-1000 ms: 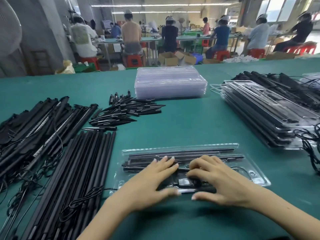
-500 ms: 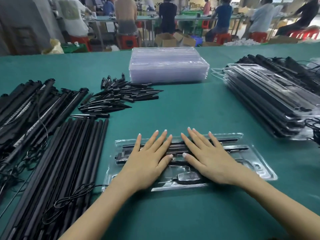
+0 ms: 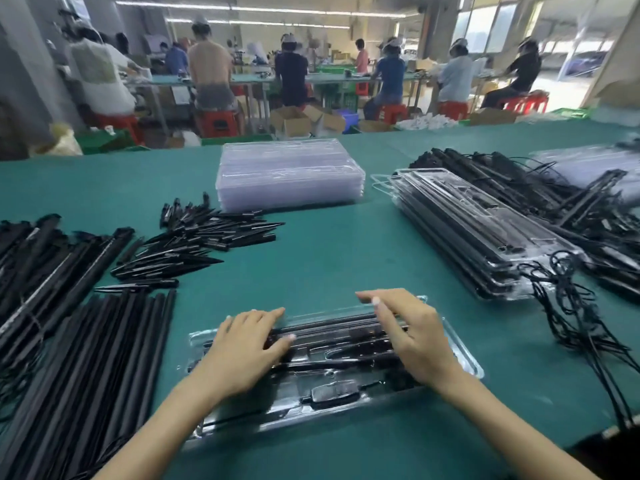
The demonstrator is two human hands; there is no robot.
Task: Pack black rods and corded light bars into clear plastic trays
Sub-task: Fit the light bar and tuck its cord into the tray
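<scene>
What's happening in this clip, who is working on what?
A person at a green table is packing a clear plastic tray that already holds black rods and a corded part. The left hand lies on the tray's left half; the right hand is over its right half, fingers bent. Loose rods lie at left, empty trays are stacked ahead, and filled trays at right.

Both hands rest on a filled clear tray [image 3: 464, 358] on the green table [image 3: 329, 265]: left hand [image 3: 242, 351] flat, right hand [image 3: 412, 337] with fingers bent.
</scene>
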